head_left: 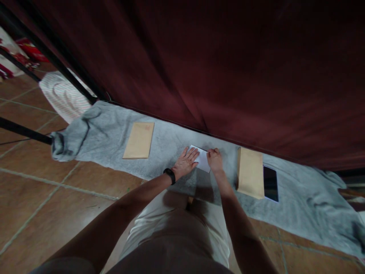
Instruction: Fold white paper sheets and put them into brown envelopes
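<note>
A small white sheet of paper (203, 156) lies on a grey blanket (108, 131) spread over the floor. My left hand (185, 163), with a black band on the wrist, lies flat on the paper's left part, fingers stretched out. My right hand (215, 160) rests on the paper's right edge with its fingers curled down, pressing on it. A brown envelope (139, 140) lies alone to the left. A stack of brown envelopes (250, 172) sits just right of my right hand, and a dark phone (270, 183) lies beside that stack.
A dark red curtain (228, 68) hangs along the blanket's far edge. Black metal bars (51, 57) cross the upper left above a striped cloth (64, 97). Brown floor tiles (42, 198) lie in front of the blanket. My knees fill the bottom middle.
</note>
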A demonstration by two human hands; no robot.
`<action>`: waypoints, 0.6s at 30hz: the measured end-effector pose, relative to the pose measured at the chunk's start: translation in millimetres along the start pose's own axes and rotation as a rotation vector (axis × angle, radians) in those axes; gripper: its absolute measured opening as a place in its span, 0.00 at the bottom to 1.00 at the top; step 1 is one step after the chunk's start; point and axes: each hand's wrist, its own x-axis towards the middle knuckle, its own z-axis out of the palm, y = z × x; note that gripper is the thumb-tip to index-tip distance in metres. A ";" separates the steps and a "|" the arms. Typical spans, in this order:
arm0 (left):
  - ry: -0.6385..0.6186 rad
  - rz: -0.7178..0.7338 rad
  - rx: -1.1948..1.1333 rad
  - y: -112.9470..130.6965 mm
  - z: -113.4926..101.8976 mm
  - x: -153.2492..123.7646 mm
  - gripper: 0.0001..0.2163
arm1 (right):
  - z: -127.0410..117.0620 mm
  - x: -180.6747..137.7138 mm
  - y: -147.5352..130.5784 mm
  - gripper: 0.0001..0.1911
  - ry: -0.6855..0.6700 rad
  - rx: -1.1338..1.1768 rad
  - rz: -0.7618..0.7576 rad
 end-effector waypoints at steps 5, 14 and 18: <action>0.000 0.013 -0.041 3.0 1.9 -0.5 0.24 | -6.5 -3.6 3.7 0.14 -0.100 0.006 0.059; 0.011 -0.065 -0.124 18.4 9.8 15.6 0.25 | -9.5 0.6 7.4 0.12 -0.140 0.043 0.024; 0.024 -0.137 -0.118 14.1 12.2 22.9 0.26 | -9.9 3.5 8.8 0.11 -0.134 0.055 0.028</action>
